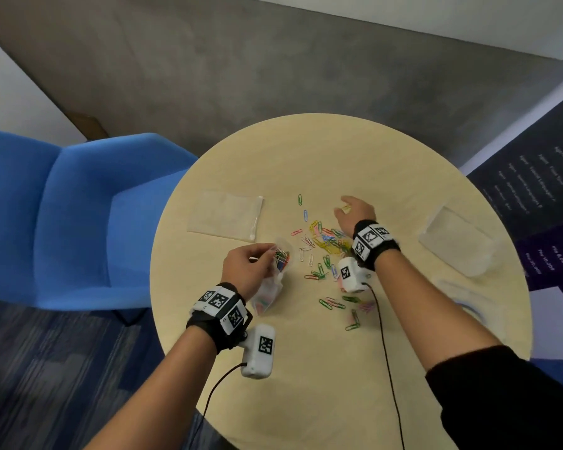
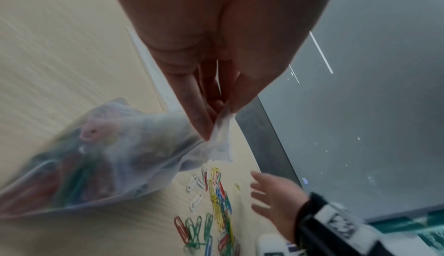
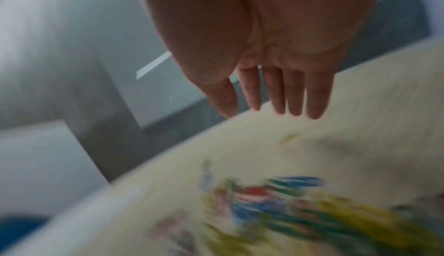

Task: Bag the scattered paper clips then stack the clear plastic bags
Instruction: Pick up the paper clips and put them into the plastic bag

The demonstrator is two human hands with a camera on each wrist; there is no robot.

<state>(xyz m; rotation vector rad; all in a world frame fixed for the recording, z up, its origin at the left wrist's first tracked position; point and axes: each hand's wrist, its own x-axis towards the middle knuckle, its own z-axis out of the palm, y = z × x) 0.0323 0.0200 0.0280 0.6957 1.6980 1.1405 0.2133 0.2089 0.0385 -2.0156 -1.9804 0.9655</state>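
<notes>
My left hand (image 1: 247, 267) pinches the mouth of a clear plastic bag (image 1: 273, 284) partly filled with coloured paper clips; the wrist view shows my fingers (image 2: 204, 119) on the bag (image 2: 100, 157) rim. A heap of coloured paper clips (image 1: 325, 241) lies scattered mid-table. My right hand (image 1: 351, 212) hovers over the heap's far side with straight fingers (image 3: 295, 96), holding nothing; a lone yellow clip (image 3: 288, 138) lies just below them. The right wrist view is blurred.
A flat clear bag (image 1: 225, 214) lies left of the clips, another clear bag (image 1: 455, 241) at the right. The round wooden table (image 1: 306, 368) has a blue armchair (image 1: 72, 216) at its left. Camera cables trail over the near edge.
</notes>
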